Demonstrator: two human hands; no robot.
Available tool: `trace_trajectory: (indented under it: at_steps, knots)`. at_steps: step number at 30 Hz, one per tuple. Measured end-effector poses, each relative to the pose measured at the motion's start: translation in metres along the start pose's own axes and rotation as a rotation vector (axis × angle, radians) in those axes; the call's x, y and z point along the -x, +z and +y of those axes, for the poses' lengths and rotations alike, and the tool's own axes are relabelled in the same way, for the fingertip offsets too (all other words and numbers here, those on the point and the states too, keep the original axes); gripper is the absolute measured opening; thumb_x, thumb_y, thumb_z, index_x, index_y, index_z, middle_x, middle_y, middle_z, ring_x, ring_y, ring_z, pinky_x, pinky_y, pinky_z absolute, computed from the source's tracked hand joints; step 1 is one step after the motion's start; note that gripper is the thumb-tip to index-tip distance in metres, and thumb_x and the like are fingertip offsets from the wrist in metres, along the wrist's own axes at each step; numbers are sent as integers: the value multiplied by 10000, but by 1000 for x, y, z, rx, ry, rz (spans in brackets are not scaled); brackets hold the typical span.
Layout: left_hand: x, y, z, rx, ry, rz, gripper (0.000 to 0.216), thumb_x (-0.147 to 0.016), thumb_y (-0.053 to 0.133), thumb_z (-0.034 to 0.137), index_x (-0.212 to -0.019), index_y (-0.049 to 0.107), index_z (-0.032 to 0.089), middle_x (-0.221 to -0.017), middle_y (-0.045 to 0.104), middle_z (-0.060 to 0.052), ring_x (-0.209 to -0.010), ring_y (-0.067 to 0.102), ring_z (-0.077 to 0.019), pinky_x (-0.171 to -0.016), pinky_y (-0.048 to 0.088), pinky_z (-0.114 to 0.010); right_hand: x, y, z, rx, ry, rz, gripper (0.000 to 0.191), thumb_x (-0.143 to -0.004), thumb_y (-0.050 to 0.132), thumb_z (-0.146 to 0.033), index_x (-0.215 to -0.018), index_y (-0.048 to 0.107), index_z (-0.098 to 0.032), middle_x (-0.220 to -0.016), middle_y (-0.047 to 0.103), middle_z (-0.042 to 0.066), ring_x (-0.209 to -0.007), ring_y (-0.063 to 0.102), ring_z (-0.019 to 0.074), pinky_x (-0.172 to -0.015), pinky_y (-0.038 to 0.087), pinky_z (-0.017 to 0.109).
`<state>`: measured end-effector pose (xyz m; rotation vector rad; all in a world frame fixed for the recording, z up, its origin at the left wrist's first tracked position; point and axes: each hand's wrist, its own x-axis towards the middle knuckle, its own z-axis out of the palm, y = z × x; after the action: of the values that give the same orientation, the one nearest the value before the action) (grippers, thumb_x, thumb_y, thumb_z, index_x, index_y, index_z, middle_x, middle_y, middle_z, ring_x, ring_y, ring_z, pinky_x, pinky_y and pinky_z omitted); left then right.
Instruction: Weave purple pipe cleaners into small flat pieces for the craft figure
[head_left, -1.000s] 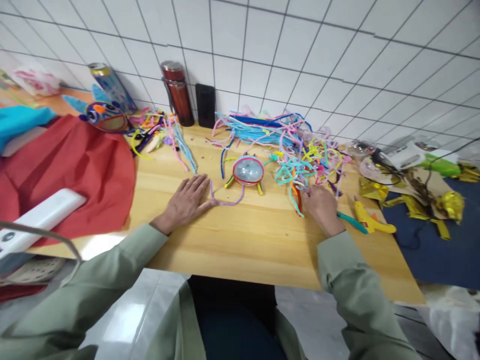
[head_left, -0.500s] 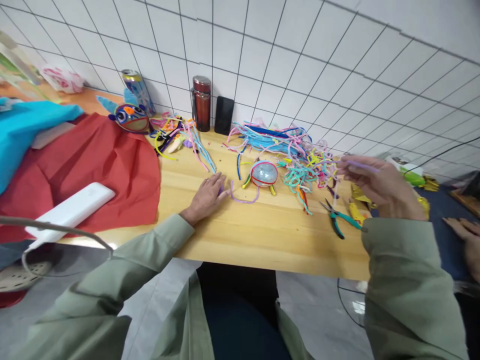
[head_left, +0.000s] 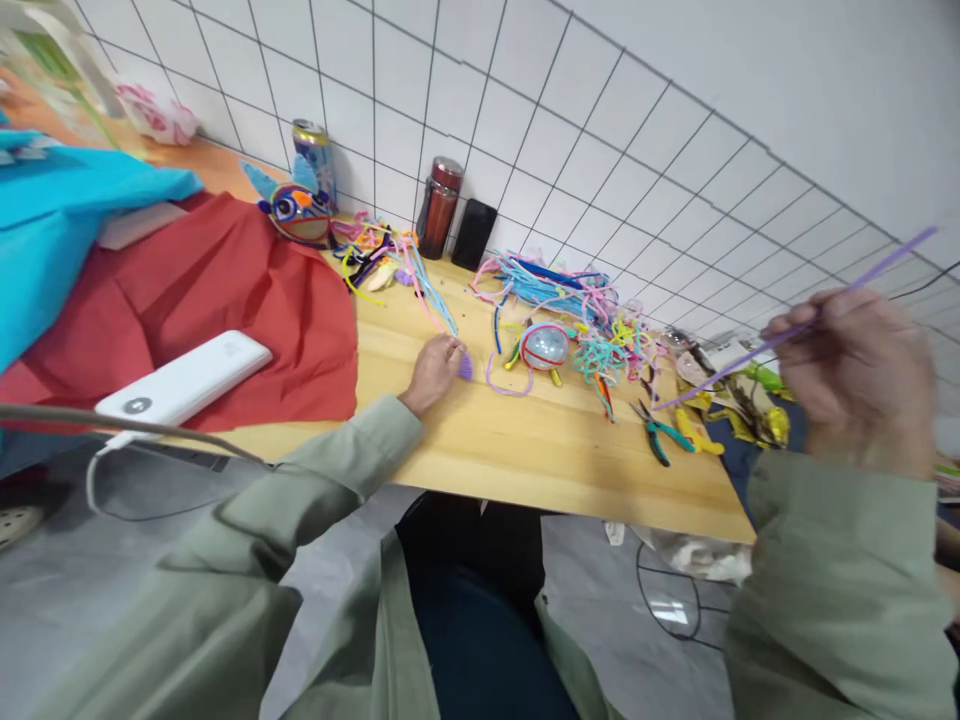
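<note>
Fingers of the right hand [head_left: 870,375] are closed on a long, thin, straight purple fuzzy strand [head_left: 731,368] and hold it raised. One end points up and away to the right of these fingers; the other goes down to their left, toward the jaws of the pliers with teal handles [head_left: 660,435]. Fingers of the left hand [head_left: 433,375] are curled inward on the table [head_left: 480,450], and just to their right is a small, rounded purple fuzzy piece [head_left: 466,368]. I cannot tell if they pinch it or only touch it.

For good handling, I judge that a light grip near the middle of the strand is enough, because a hard squeeze could put a kink in it. It seems wise to lift the lower end clear of the pliers and of the multicoloured tangle of fuzzy strands [head_left: 604,357], left of the right fingers. The left fingers should press the rounded piece only softly, so its shape is kept.

About writing: the white rectangular power bank [head_left: 184,378], left of the left fingers, has faint marks, and the blue printed metal can [head_left: 321,160], beyond them, carries coloured print. I can read neither, and no brand is clear.
</note>
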<state>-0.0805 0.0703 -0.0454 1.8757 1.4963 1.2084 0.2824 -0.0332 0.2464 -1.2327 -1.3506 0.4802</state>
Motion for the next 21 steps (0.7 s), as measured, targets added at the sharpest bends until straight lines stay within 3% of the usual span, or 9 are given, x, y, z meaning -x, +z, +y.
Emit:
trace_trajectory:
  at_steps: [3, 8, 11, 15, 18, 21]
  knots:
    - [4, -1, 2, -44, 39, -32, 256, -922, 509, 124, -1023, 738, 180, -1090, 772, -114, -1136, 688, -274, -1106, 519, -450, 20, 21, 19, 24, 71, -30, 161, -780, 891, -363, -909, 796, -347, -705, 643, 1, -677, 599, 215, -731, 546, 406]
    - [22, -4, 12, -189, 168, -169, 388, -817, 690, 204, -1200, 746, 172, -1274, 759, -139, -1233, 663, -338, -1153, 493, -504, 46, 60, 77, 199, 160, -267, 151, -781, 787, -352, -876, 802, -236, -822, 772, 21, -697, 645, 166, -684, 503, 318]
    - [24, -7, 14, -308, 238, -240, 355, -869, 660, 203, -1207, 756, 159, -1355, 747, -162, -1280, 660, -352, -1172, 486, -531, 58, 86, 108, 258, 147, -380, 185, -841, 706, -388, -814, 786, -224, -801, 768, 22, -675, 590, 164, -642, 451, 301]
    - [16, -15, 9, -284, 205, -262, 282, -991, 557, 209, -1168, 774, 178, -1268, 795, -151, -1216, 720, -309, -1138, 539, -495, 70, 114, 136, 220, 150, -441, 298, -885, 662, -450, -706, 723, -220, -750, 734, 21, -720, 606, 183, -678, 447, 308]
    - [16, -20, 5, -284, 214, -292, 373, -960, 646, 291, -1297, 725, 152, -1306, 779, -173, -1262, 713, -333, -1149, 552, -506, 79, 129, 152, 129, 188, -472, 273, -910, 645, -454, -850, 764, -216, -692, 676, 2, -663, 575, 174, -643, 427, 303]
    - [23, -22, 1, -289, 249, -302, 494, -914, 631, 217, -1401, 653, 137, -1443, 713, -183, -1377, 661, -325, -1219, 518, -508, 89, 138, 167, 27, 230, -467, 281, -903, 649, -432, -1051, 742, -212, -660, 651, -23, -606, 554, 164, -609, 412, 296]
